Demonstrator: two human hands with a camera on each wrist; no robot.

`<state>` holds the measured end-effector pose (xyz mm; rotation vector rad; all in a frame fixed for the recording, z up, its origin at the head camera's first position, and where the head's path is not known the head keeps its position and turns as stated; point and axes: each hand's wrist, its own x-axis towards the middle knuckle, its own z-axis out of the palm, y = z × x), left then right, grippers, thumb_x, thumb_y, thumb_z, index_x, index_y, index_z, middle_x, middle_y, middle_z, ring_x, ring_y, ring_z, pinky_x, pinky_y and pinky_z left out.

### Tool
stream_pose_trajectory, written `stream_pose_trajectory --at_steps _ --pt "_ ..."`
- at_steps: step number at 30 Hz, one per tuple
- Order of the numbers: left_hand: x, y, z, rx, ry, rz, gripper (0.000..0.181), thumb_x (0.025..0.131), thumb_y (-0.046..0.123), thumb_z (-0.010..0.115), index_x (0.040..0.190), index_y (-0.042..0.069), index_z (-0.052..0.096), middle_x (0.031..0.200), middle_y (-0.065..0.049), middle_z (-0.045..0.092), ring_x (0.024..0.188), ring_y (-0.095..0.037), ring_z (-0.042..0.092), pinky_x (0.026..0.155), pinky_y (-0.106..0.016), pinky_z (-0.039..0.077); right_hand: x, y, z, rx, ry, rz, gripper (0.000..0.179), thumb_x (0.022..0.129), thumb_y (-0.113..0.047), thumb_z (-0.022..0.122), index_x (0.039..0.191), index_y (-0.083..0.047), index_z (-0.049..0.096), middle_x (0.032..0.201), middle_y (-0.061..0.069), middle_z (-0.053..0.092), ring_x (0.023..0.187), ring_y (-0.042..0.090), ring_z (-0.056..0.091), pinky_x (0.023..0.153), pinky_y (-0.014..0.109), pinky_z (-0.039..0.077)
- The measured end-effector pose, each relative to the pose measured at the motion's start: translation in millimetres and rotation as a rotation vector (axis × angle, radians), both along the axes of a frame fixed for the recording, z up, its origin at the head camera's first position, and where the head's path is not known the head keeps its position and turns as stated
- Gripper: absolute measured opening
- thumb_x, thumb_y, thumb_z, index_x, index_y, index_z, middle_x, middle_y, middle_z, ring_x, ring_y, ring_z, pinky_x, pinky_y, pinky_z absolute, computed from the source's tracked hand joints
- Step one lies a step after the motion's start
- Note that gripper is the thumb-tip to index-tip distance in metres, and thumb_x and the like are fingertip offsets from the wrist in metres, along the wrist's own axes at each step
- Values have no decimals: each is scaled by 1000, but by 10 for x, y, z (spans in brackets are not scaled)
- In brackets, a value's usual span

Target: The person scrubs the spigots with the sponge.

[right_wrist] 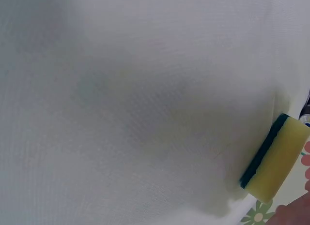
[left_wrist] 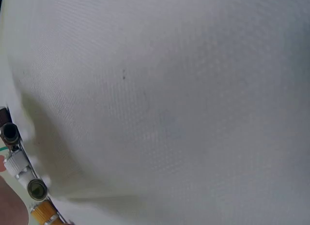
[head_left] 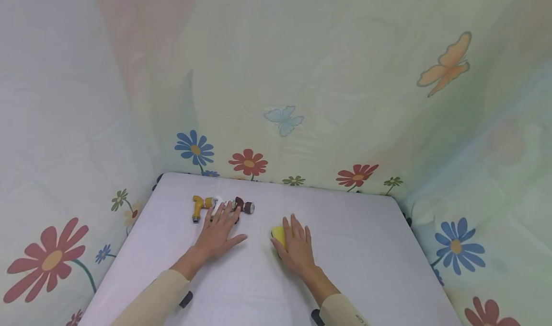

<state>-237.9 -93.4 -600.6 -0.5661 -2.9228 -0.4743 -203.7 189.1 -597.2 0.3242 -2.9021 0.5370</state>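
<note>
Three small tap-like fittings stand in a row at the back left of the table in the head view: a yellow one [head_left: 198, 208], a white one [head_left: 219, 204] and a dark maroon one [head_left: 247, 207]. My left hand [head_left: 217, 231] reaches toward them with fingers straight and spread, its fingertips overlapping the white one and partly hiding it. Ribbed knobs in white [left_wrist: 17, 162] and orange [left_wrist: 43, 212] show in the left wrist view. A yellow sponge [right_wrist: 280, 159] with a dark green scouring side lies beside my right hand [head_left: 297, 247], whose extended fingers and thumb partly cover it from above.
A white cloth covers the table [head_left: 353, 254]. Curtains printed with flowers and butterflies hang behind it and on both sides. A dark strap end [head_left: 186, 299] shows under the left wrist and another [head_left: 316, 317] under the right.
</note>
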Motion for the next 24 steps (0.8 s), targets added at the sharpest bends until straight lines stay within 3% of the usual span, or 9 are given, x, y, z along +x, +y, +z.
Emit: stream_pose_trajectory --at_steps 12,18,24 --pt "-8 9 -95 -16 -24 19 92 96 75 50 165 18 29 174 -14 18 161 -38 13 127 -66 3 -31 47 -134 61 -32 -64 81 102 -58 52 154 3 39 145 25 53 135 45 48 120 62 31" --pt "-30 11 -106 18 -8 23 90 96 69 57 163 14 34 172 -16 23 160 -40 17 126 -67 3 -12 30 -123 72 -50 -56 81 102 -59 53 152 4 42 142 25 56 132 45 51 117 62 33" --pt "-93 98 -24 -1 -35 41 88 97 67 58 162 13 36 172 -17 24 160 -40 17 127 -67 2 -20 13 -54 110 -110 -89 79 102 -56 55 154 2 41 142 24 57 131 43 52 114 60 38"
